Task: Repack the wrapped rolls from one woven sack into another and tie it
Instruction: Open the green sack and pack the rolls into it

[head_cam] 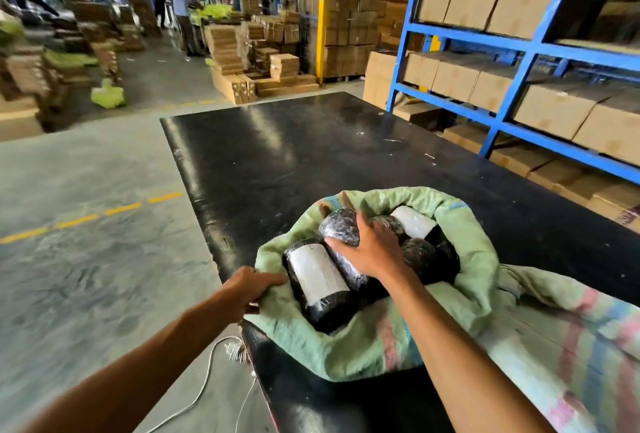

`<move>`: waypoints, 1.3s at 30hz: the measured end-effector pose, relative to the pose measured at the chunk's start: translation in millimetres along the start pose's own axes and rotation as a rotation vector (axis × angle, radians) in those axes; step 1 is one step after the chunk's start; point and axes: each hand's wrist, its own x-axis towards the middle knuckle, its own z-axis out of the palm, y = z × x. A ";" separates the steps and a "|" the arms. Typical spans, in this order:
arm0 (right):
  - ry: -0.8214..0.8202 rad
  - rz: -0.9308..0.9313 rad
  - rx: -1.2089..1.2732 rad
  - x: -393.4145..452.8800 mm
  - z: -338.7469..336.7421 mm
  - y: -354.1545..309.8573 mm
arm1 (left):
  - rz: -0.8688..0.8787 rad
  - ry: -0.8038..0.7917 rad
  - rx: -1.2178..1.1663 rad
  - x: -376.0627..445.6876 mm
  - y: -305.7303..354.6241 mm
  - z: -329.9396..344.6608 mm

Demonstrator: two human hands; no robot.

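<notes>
Rolls [320, 277] (perhaps 5) lie in the sack [374, 346] on the table [277, 155]; shelving [519, 48] stands right.

no legible text anywhere. white labels on two wrapped rolls [317, 275] [414, 221] in the green woven sack [363, 346]: blank or too blurred to read. cardboard boxes [550, 110] on blue rack: no readable print, too blurry.
</notes>
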 end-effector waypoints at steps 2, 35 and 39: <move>-0.054 -0.027 -0.095 -3.8 2.5 -11.0 | 0.067 0.090 0.032 -2.0 14.8 -8.4; 0.369 0.561 0.275 -2.0 -38.2 127.2 | 0.352 0.274 0.057 44.6 60.7 -39.1; 0.442 0.440 0.433 11.6 -50.2 107.9 | 0.465 0.365 0.099 58.7 98.8 -39.6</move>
